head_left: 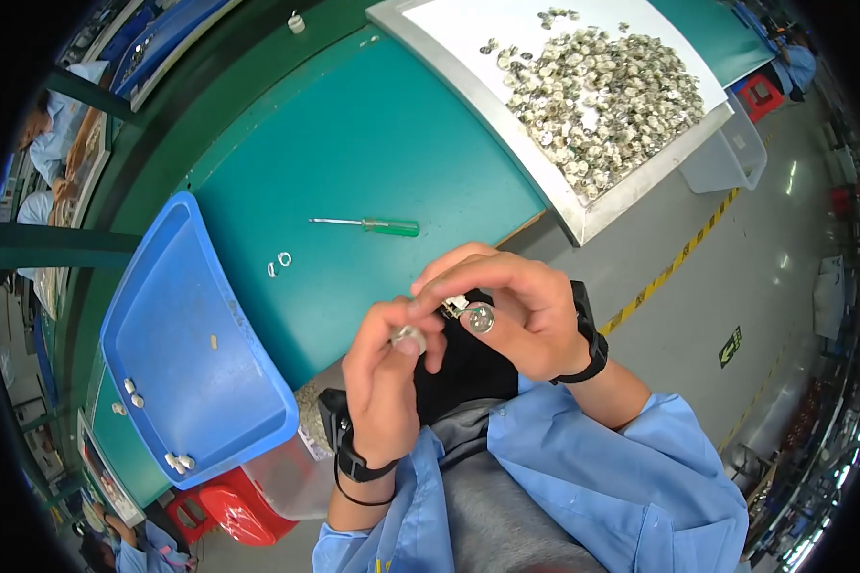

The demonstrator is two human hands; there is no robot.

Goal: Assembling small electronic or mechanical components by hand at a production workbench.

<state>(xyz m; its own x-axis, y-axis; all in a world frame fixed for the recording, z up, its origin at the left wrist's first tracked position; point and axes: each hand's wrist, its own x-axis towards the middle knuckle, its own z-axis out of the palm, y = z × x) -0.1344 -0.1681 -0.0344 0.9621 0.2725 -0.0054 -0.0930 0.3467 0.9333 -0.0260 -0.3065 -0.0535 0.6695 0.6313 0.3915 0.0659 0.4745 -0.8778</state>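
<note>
Both of my hands are raised in front of my body, close together by the table's near edge. My left hand (384, 382) pinches a small pale round part (409, 338) between thumb and fingers. In my right hand (530, 320), thumb and fingers grip a small silvery round part with a green wire (481, 318); a tiny white and dark piece (456, 306) sits beside it. The fingertips of the two hands nearly meet. Beyond them on the green table lies a screwdriver with a green handle (390, 227), and left of it are two small white rings (285, 259).
At left a blue tray (282, 420) holds several small white parts (180, 463). A metal-framed white board (468, 105) at far right carries a heap of small round parts (602, 105). Red stools (244, 511) and a clear bin (736, 153) stand below table height. Other people sit nearby.
</note>
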